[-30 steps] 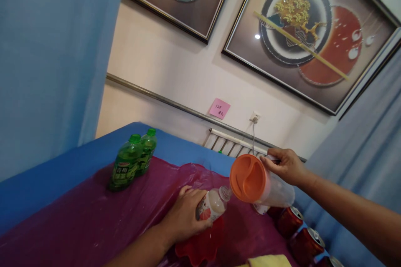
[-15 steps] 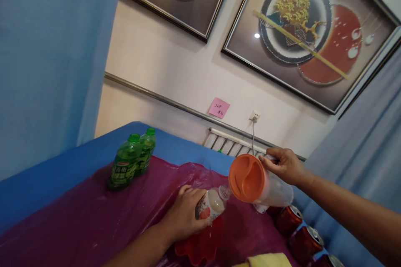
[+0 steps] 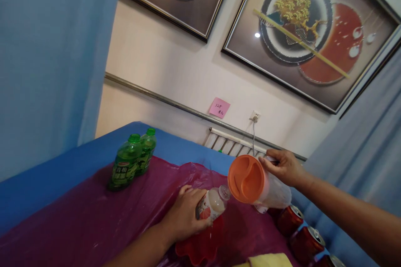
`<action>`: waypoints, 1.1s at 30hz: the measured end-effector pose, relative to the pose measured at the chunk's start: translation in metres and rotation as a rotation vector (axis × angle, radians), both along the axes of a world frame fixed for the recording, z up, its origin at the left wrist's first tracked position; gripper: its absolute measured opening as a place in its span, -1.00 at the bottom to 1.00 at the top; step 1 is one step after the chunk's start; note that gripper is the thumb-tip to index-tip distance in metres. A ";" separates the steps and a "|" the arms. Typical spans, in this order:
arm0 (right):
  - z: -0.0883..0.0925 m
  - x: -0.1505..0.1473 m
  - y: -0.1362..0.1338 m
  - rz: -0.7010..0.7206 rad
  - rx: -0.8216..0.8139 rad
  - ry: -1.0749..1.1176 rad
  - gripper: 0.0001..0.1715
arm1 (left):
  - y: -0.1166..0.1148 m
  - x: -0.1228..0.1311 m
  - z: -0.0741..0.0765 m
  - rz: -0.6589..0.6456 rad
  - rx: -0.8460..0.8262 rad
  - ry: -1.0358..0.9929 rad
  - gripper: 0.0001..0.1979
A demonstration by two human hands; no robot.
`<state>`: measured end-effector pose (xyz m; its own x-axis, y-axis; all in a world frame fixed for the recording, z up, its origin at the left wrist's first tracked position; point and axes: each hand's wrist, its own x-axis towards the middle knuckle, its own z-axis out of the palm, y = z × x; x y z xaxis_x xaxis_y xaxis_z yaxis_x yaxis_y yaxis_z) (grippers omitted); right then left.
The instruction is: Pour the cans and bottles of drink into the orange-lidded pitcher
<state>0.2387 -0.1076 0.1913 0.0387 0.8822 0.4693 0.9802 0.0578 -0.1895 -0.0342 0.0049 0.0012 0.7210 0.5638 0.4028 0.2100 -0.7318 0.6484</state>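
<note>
My left hand (image 3: pixel 184 212) is wrapped round a small clear bottle (image 3: pixel 213 203) of pale drink with a red label, held tilted over a red scalloped bowl (image 3: pixel 198 245). The bottle's open mouth points toward a clear plastic jug with an orange lid (image 3: pixel 246 178). My right hand (image 3: pixel 282 166) grips that jug by its handle and holds it tipped on its side, the lid right next to the bottle's mouth.
Two green bottles (image 3: pixel 128 162) stand at the back left on the purple plastic sheet (image 3: pixel 94 217) over a blue table (image 3: pixel 46 175). Red drink cans (image 3: pixel 300 238) line the right edge. A yellow cloth (image 3: pixel 266 260) lies at the bottom. Blue curtains hang on both sides.
The jug has shifted very slightly left toward the bottle. Both hands keep their hold.
</note>
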 end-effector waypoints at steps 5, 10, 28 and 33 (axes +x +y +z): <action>-0.016 0.012 0.000 -0.037 0.080 0.037 -0.45 | 0.000 0.001 0.000 0.001 -0.002 -0.007 -0.47; -0.046 0.028 0.002 -0.091 0.201 0.356 -0.41 | 0.000 0.001 0.000 0.005 -0.008 -0.014 -0.46; -0.182 0.032 0.049 -0.318 0.526 1.087 -0.28 | 0.024 0.005 -0.022 0.247 0.070 -0.089 -0.38; -0.182 0.032 0.039 -0.312 0.538 1.051 -0.30 | 0.023 0.003 -0.014 0.262 0.033 -0.075 -0.41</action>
<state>0.2710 -0.0691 0.0094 0.7946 0.4697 0.3847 0.3504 0.1628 -0.9224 -0.0311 0.0276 -0.0130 0.5202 0.7128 0.4704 0.3473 -0.6797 0.6460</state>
